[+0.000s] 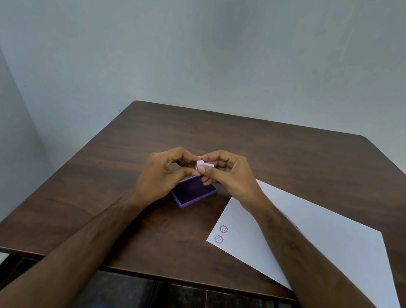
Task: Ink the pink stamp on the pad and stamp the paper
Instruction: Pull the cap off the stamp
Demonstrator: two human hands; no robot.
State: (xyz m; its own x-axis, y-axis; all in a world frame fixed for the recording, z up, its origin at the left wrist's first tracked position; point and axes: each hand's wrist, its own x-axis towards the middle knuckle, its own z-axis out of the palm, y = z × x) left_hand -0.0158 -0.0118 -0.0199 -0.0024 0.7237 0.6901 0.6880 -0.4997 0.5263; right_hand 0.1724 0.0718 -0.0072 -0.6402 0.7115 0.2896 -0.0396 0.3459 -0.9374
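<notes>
Table [147, 129]: dark wood-look top, wall behind the far edge.

Ink pad [192, 193]: purple tray, lid off or folded back, dark inked face up; lying near the middle of the table, turned at an angle to its edges. Partly covered by both hands.

Paper [315, 239]: white sheet on the right half of the table, skewed, its near right corner hanging past the front edge. Two small flower-face prints [221, 234], one above the other, at the corner closest to the pad.

Pink stamp [204, 165]: small pale pink block, held in the air just above the far end of the pad, not touching it. Which face points down: cannot tell.

Left hand [164, 174]: fingers curled, thumb and forefinger tips meeting the stamp's left side.

Right hand [230, 176]: fingertips pinched on the stamp's right side and top; forearm crossing over the paper.

Risks, as judged:
- Rubber face possibly not turned downward; inking the wrong side would follow.
- Fingertips close to the printing end; smudged fingers and marks on the sheet likely.
- Right forearm resting over the paper; dragging could shift it or pull the overhanging corner off the table.
- Uneven press on the pad; patchy print.
</notes>
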